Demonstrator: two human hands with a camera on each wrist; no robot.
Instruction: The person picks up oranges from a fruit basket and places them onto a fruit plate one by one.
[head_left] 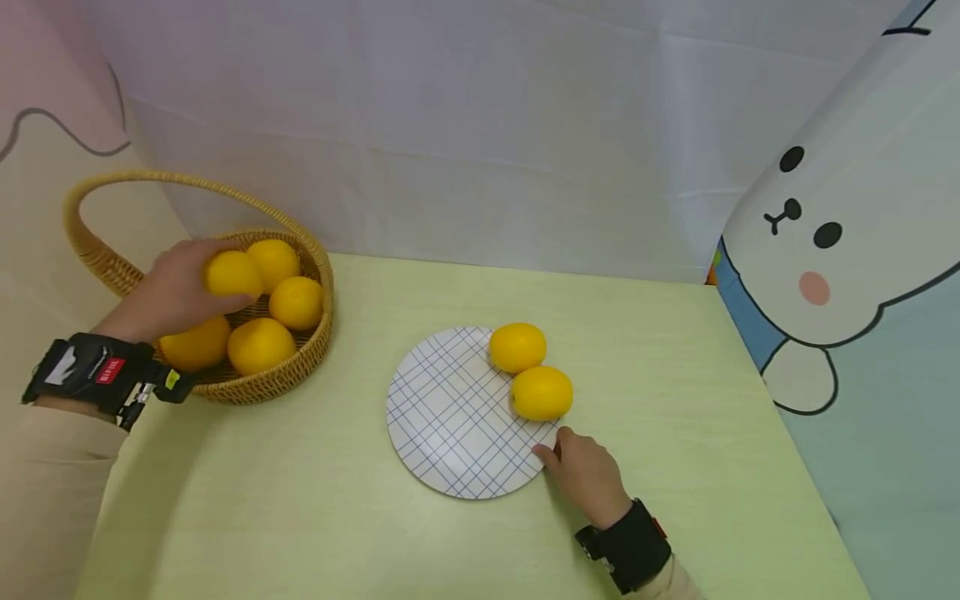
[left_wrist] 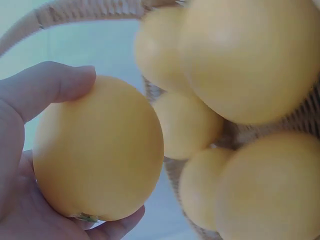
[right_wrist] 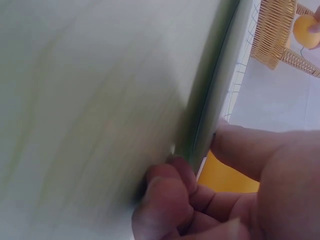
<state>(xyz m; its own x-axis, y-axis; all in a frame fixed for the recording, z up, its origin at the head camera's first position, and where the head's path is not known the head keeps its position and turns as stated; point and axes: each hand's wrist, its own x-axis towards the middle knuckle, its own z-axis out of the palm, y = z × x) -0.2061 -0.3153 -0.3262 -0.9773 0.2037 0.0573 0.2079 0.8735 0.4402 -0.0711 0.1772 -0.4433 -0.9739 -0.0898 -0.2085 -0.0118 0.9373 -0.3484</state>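
Note:
My left hand (head_left: 176,287) grips a yellow-orange orange (head_left: 234,273), thumb on one side and fingers round the other. In the left wrist view a small green stem mark shows at the low end of that orange (left_wrist: 100,150). It is held over the wicker basket (head_left: 273,385), where several more oranges (head_left: 261,346) lie. My right hand (head_left: 588,475) pinches the near right rim of a round white plate (head_left: 450,417) with blue crossed lines. On the plate's right side two oranges, one farther back (head_left: 517,347) and one nearer (head_left: 542,393), sit touching.
The basket's tall arched handle (head_left: 195,182) rises over its back and left side. A pale green tabletop (head_left: 675,375) carries everything. White cloth (head_left: 487,142) hangs behind it, and a cartoon-printed cloth (head_left: 862,208) hangs at the right.

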